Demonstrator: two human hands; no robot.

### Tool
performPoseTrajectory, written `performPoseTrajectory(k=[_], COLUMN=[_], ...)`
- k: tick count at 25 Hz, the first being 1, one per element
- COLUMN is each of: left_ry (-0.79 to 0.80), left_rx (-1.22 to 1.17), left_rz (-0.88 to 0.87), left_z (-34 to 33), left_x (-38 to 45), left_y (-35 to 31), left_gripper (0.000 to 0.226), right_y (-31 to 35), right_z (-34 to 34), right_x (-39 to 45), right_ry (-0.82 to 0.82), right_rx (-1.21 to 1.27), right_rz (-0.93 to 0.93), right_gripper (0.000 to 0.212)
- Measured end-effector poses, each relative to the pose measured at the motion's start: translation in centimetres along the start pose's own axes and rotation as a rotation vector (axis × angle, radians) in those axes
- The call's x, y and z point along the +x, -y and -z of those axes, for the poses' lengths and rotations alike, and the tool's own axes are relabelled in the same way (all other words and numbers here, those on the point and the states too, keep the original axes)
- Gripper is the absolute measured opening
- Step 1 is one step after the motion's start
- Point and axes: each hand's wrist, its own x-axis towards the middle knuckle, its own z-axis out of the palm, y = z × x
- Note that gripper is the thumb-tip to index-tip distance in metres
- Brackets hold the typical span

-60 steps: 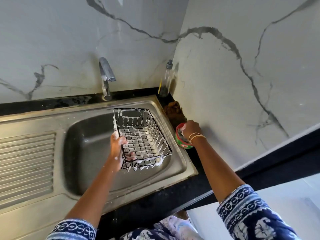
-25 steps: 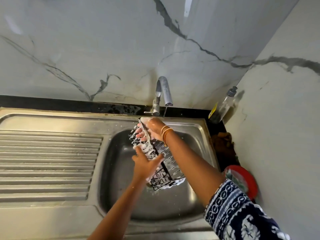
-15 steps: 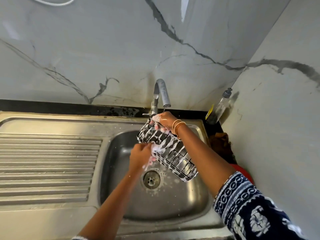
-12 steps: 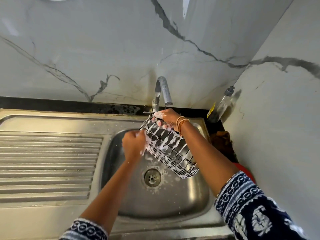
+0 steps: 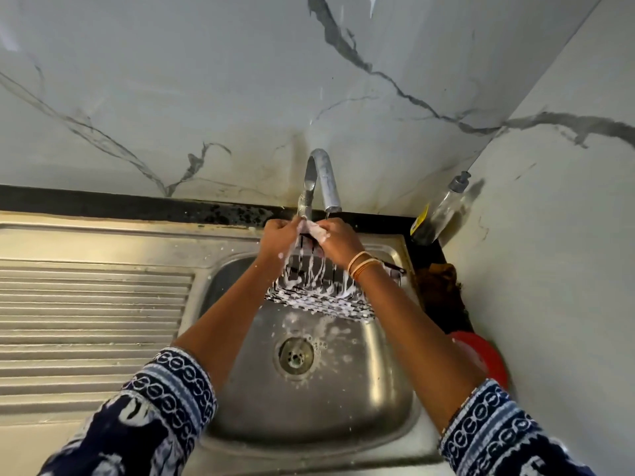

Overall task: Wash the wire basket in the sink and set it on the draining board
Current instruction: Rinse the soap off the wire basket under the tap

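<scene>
The wire basket hangs over the sink bowl, lifted to just under the spout of the tap, and both hands grip its upper rim. That placement looks chosen for rinsing: with the basket tilted on edge beneath the spout, water would run down through the wires and the suds would drop straight into the bowl rather than onto the counter. The left hand is curled round the top edge on its side, and the right hand, with thin bangles at the wrist, clasps the same edge beside it, so the two hands nearly touch. Something pale and foamy shows between them; whether it is a scrubber or only lather cannot be told. Holding the basket by one end leaves the rest free to drain.

The basket itself is dark wire in a fine grid, streaked with white foam that clings along the vertical wires and thickly along the lower edge. Flecks of suds lie around the drain below it. A thin trickle seems to leave the spout, though it is hard to be sure.

The ribbed draining board lies to the left of the bowl, where the basket must end up; judging by the foam, that step is not yet due.
</scene>
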Motion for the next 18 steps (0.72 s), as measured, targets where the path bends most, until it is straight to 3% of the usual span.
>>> performPoseTrajectory(k=[2, 5, 10, 12, 15, 18], left_ry=[-0.056, -0.136, -0.166, -0.159, -0.209, -0.258], left_rx=[-0.057, -0.113, -0.121, -0.178, -0.23, -0.224], left_rz=[0.037, 0.068, 0.078, 0.097, 0.13, 0.11], left_z=[0.5, 1.3, 0.6, 1.5, 2.3, 1.1], left_x=[0.6, 1.1, 0.7, 0.8, 1.1, 0.9], left_y=[-0.1, -0.3, -0.4, -0.4, -0.4, -0.8], left_gripper=[0.034, 0.03, 0.027, 0.021, 0.027, 0.033], right_y=[-1.9, -2.3, 1.4, -0.6, -3.2, 0.0], right_z=[-0.7, -1.1, -3.2, -1.7, 0.5, -1.6], right_x=[-0.9, -0.7, 0.6, 0.8, 1.1, 1.5], right_ry=[-0.194, -0.351, -0.273, -0.247, -0.273, -0.285], right_rx=[-0.272, -0.401, -0.436, -0.438, -0.485, -0.438], right_rz=[-0.041, -0.123, 0.172, 0.147, -0.078, 0.021], right_gripper=[0.053, 0.055, 0.047, 0.048, 0.05, 0.05])
